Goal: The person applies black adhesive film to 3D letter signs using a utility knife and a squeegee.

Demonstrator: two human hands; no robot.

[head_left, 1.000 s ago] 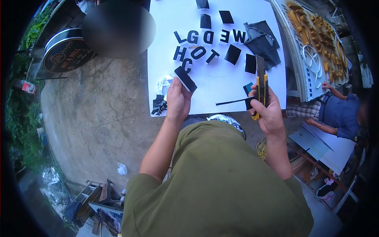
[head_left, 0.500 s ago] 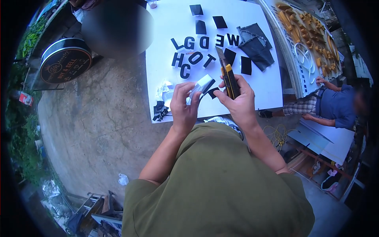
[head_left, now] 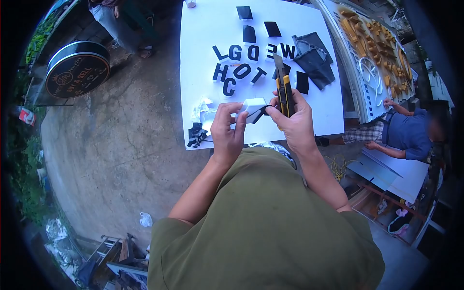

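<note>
My left hand is closed on a white sign letter, held above the near part of the white table. A black film strip hangs at the letter's edge and reaches my right thumb. Wrapped in my right hand is a yellow-and-black utility knife, its blade out and pointing away from me. Whether the right thumb pinches the film or only touches it is hard to make out. Beyond my hands lie several black-faced letters, among them a letter C and a letter O.
Black rectangular pieces and a dark folded sheet lie on the white table. Crumpled scraps sit at its near-left corner. At right, a person stands by a board of orange letters. A round sign stands left.
The white letter has turned more level and moved slightly right, closer to my right hand. The knife has tipped more upright. My view has shifted slightly, and a person's legs now show at upper left.
</note>
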